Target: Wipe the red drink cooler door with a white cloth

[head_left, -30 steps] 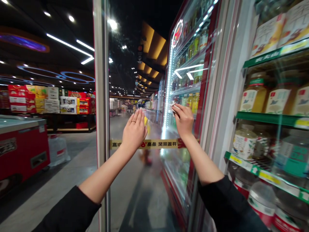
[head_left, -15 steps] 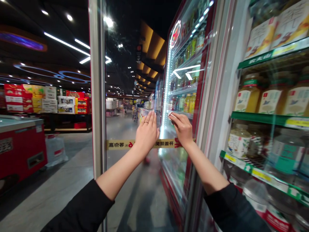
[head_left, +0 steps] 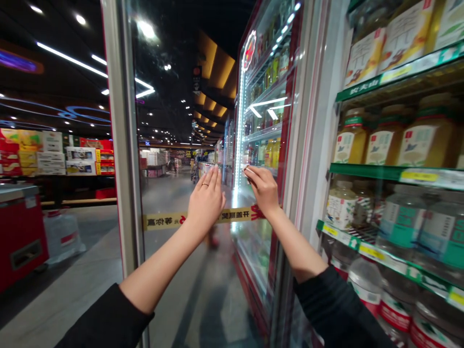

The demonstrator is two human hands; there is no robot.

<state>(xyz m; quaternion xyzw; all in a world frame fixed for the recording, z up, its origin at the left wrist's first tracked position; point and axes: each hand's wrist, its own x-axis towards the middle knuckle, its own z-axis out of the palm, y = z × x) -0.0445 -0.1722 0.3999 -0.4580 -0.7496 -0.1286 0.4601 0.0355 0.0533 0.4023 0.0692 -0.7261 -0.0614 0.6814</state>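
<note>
My left hand (head_left: pixel 207 197), a ring on one finger, lies flat with its fingers stretched out against or just before the glass door (head_left: pixel 170 270) of a drinks cooler. To its right, my right hand (head_left: pixel 264 191) is closed in a pinch on a small white wad (head_left: pixel 247 170), held at the glass. Whether the wad is tissue or cloth cannot be made out. A yellow printed strip (head_left: pixel 159 221) crosses the door behind my wrists, its lettering reversed. The door stands open, with its metal frame (head_left: pixel 121 130) on the left.
On the right, cooler shelves (head_left: pixel 384 172) hold several bottled drinks. Another lit cooler (head_left: pixel 268 130) shows through the glass. At left stand a red chest freezer (head_left: pixel 21 241), a large clear water jug (head_left: pixel 63 234) and stacked boxes (head_left: pixel 81 159). Grey floor (head_left: pixel 90 280) runs between.
The view has turned slightly right, so the door, shelves and both hands sit further left. Both hands keep nearly the same pose at the glass, the right still pinching the wad.
</note>
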